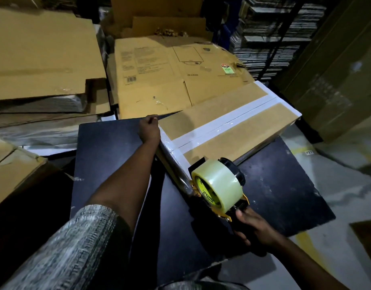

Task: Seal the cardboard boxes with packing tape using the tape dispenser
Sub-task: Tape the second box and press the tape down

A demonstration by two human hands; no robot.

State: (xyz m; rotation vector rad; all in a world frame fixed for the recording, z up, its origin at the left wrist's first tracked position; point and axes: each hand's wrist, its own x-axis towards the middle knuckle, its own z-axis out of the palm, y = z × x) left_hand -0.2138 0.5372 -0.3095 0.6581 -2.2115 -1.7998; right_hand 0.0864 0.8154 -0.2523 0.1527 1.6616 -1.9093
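A flat brown cardboard box (239,130) with white taped seams lies on a black table (109,155). My left hand (149,130) grips the box's near-left corner, fingers curled over its edge. My right hand (254,226) holds the handle of a yellow and black tape dispenser (219,186) loaded with a clear tape roll. The dispenser's head sits at the near end of the box, and a strip of clear tape runs along that short edge toward my left hand.
Flattened cardboard sheets (170,74) are stacked behind the table, with more piles at the left (40,55). A tall carton (331,76) stands at the right. Stacked dark trays (270,32) fill the back right. Grey floor with yellow lines (335,181) shows on the right.
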